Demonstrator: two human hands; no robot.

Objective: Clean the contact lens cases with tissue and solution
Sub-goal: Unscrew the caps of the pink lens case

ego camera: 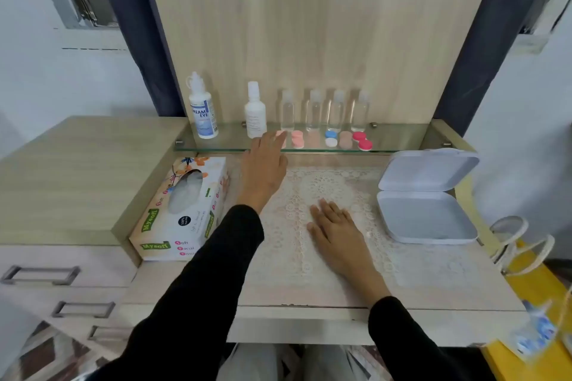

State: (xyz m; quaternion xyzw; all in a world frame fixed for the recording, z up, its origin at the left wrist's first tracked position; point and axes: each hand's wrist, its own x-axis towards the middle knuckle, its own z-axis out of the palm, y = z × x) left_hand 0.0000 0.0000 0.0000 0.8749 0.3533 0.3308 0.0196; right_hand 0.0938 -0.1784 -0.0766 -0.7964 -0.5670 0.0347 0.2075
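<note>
The tissue box lies near left, the solution bottle on the far glass shelf. My left hand reaches, fingers straight, holding nothing, towards the lens cases there. My right hand rests flat on the lace mat.

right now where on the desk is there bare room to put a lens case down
Bare lace mat between right hand and white box, and along the near edge. Glass shelf is crowded with bottles and lens cases.
</note>
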